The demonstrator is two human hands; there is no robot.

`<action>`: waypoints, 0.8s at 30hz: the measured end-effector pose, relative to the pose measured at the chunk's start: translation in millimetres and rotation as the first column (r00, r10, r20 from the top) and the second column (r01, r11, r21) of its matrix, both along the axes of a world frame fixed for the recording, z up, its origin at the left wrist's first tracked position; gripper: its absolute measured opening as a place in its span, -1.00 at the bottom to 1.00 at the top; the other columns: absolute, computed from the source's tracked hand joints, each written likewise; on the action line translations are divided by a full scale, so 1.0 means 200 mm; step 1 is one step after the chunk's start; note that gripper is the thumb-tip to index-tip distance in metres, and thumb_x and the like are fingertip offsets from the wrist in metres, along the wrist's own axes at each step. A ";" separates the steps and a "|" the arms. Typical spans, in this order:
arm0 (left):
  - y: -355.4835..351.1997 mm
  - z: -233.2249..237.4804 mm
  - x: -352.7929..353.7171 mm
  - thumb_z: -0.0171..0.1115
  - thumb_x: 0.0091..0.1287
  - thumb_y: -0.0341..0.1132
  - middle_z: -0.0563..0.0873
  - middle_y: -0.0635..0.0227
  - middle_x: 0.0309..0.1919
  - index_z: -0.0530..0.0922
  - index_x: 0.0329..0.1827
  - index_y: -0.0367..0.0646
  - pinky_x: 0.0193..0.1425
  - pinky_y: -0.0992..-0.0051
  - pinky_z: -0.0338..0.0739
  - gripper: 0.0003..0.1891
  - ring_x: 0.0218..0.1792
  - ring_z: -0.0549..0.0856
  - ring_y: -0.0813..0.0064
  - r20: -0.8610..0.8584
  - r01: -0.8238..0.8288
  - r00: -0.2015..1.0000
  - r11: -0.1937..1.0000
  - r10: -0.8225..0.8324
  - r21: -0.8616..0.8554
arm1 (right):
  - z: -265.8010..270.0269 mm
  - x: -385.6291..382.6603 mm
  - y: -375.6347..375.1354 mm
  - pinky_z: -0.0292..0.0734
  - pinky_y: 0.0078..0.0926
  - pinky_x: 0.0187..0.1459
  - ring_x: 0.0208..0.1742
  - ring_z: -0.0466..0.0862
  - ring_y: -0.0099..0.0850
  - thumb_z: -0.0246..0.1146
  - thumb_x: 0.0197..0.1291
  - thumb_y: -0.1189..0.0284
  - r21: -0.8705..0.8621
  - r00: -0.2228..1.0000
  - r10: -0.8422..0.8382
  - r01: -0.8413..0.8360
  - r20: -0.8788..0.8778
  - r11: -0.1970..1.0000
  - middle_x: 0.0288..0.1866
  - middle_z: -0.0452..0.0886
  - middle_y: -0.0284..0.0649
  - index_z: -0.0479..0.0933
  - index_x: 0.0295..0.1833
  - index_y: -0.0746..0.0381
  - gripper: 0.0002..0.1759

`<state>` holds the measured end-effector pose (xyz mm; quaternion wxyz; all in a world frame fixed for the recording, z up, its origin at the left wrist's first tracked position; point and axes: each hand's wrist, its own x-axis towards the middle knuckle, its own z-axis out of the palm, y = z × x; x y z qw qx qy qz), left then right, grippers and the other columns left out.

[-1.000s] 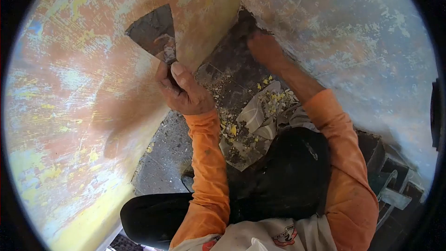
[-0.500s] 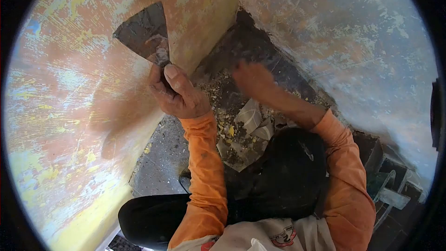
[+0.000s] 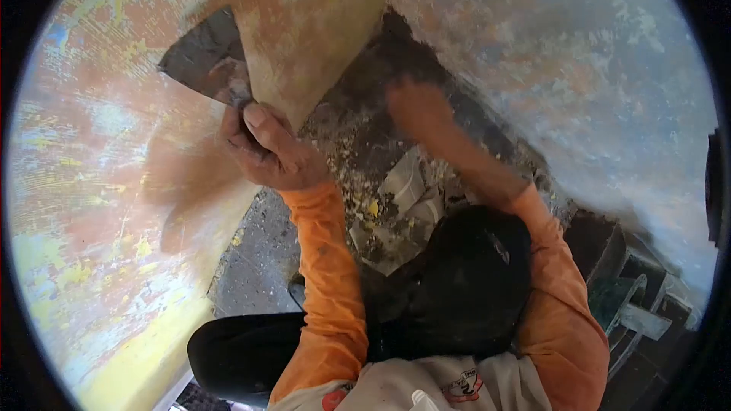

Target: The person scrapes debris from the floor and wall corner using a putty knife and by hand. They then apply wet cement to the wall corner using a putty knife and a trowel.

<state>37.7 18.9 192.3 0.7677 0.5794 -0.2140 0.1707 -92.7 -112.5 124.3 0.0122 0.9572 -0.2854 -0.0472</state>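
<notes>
My left hand (image 3: 274, 148) is closed around the handle of a wide putty knife (image 3: 209, 57), with the thumb pressed near the base of the blade. The grey, smeared blade points up and left, close to the scraped left wall (image 3: 114, 175). Low in the corner, my right hand (image 3: 419, 110) hangs over the dark floor (image 3: 381, 84), blurred by motion, so its fingers cannot be made out. Just below that hand lie paint flakes and crumbs around a crumpled pale sheet (image 3: 403, 183).
On the right rises a second wall (image 3: 556, 53) with patchy, scraped paint. My bent knee (image 3: 480, 274) is close to the debris. Metal tools with a flat bar (image 3: 643, 322) rest at lower right beside the wall.
My left hand and the putty knife have shifted left and slightly down. The right hand has moved a little right and remains blurred.
</notes>
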 end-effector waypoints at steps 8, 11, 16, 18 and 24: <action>0.07 0.07 0.04 0.07 0.59 -0.17 0.45 0.49 -0.60 0.49 -0.06 -0.26 -0.52 0.63 0.22 -0.72 -0.58 0.37 0.69 0.019 -0.022 1.000 0.999 0.021 0.037 | -0.35 -0.03 0.48 0.72 -0.24 -0.33 -0.21 0.78 -0.10 0.22 0.24 0.45 -0.133 0.999 0.043 -0.038 0.032 0.990 -0.14 0.63 0.07 0.54 0.08 0.45 -0.64; 0.06 0.08 0.06 0.06 0.59 -0.16 0.44 0.48 -0.61 0.47 -0.11 -0.24 -0.52 0.62 0.22 -0.73 -0.59 0.37 0.69 0.040 -0.035 0.999 0.999 0.034 0.026 | -0.19 -0.16 0.46 0.71 -0.15 -0.33 -0.25 0.77 -0.04 0.20 0.31 0.39 0.240 0.982 0.143 -0.170 0.124 0.956 -0.08 0.62 0.11 0.50 0.17 0.42 -0.60; 0.08 0.07 0.07 0.05 0.60 -0.15 0.44 0.47 -0.62 0.45 -0.15 -0.21 -0.52 0.61 0.24 -0.72 -0.59 0.36 0.69 0.048 -0.019 0.999 1.000 0.018 0.022 | -0.27 -0.22 -0.06 0.70 0.00 -0.35 -0.24 0.74 0.06 0.16 0.40 0.36 0.220 0.926 -0.242 0.182 0.290 0.958 -0.08 0.64 0.11 0.49 0.06 0.37 -0.70; 0.08 0.06 0.08 0.05 0.60 -0.16 0.45 0.46 -0.61 0.46 -0.10 -0.24 -0.53 0.61 0.24 -0.72 -0.60 0.36 0.68 0.042 -0.003 0.999 1.000 0.003 0.009 | -0.48 -0.21 -0.16 0.70 -0.01 -0.36 -0.26 0.74 0.06 0.15 0.41 0.38 0.184 0.878 -0.315 0.264 0.360 0.947 -0.12 0.64 0.11 0.49 0.03 0.38 -0.73; 0.07 0.03 0.06 0.05 0.59 -0.23 0.46 0.49 -0.55 0.48 0.10 -0.33 -0.48 0.68 0.24 -0.70 -0.54 0.36 0.74 0.059 -0.017 0.998 1.000 0.016 0.017 | -0.54 -0.22 0.37 0.73 -0.09 -0.30 -0.22 0.76 0.01 0.13 0.39 0.47 0.168 0.975 0.102 -0.136 0.198 0.976 -0.02 0.63 0.20 0.46 0.15 0.46 -0.68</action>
